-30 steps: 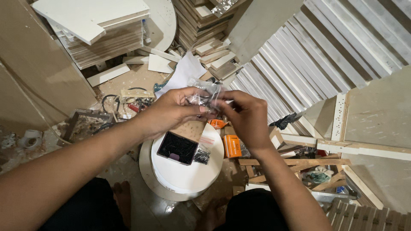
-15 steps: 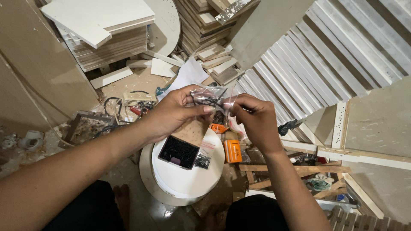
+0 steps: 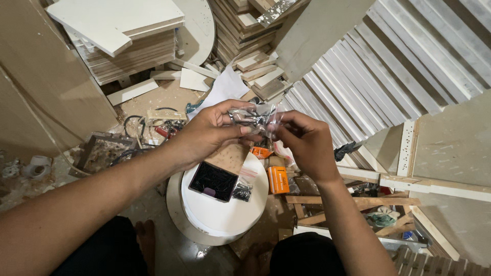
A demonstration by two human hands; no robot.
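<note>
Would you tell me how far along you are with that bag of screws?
An open box of dark screws and a second small bag already sit on the round white board. Both the left hand and right hand grip the clear bag; its screws remain inside.

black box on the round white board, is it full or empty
Full, or close to it. The open-topped black box on the round white board holds a heap of small dark pieces up near its rim; what they are cannot be told.
</note>
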